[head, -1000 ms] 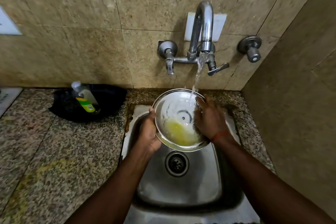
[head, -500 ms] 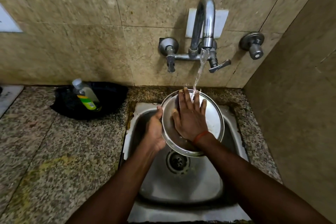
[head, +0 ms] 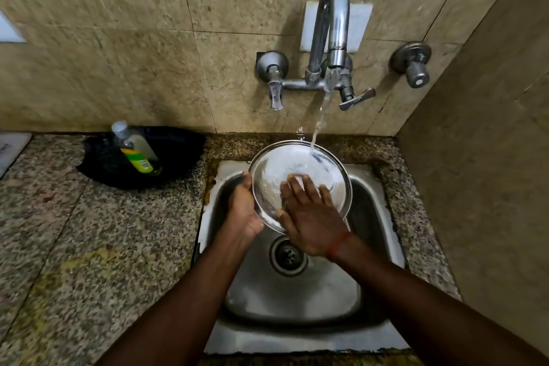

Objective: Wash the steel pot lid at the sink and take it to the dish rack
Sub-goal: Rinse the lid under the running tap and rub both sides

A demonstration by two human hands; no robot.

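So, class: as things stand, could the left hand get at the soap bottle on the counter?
Probably yes, but not freely: the left hand is holding the steel lid by its rim. The counter between it and the soap bottle looks bare.

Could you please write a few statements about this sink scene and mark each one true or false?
1. Water from the tap falls onto the steel pot lid. True.
2. The left hand has its grip on the lid's left rim. True.
3. The right hand is turning a tap handle. False: it lies flat on the lid.
4. The soap bottle stands in the sink. False: it leans in a black bowl on the counter.
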